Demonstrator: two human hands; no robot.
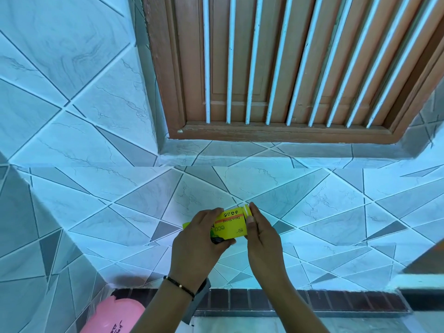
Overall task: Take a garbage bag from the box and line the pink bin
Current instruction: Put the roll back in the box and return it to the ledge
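Observation:
I hold a small yellow garbage bag box [230,224] in front of the tiled wall, printed side up and upside down to me. My left hand [199,239] wraps around the box's left end, and something dark shows at that end under my thumb. My right hand [260,236] presses its fingertips on the box's right end flap, which stands slightly raised. The pink bin [113,317] shows at the bottom left on the floor, partly behind my left forearm.
A tiled wall [312,200] fills the view ahead, with a brown wooden window frame and white bars [276,68] above. A dark brick strip [312,300] runs along the wall's base. A brown edge [430,258] juts in at the right.

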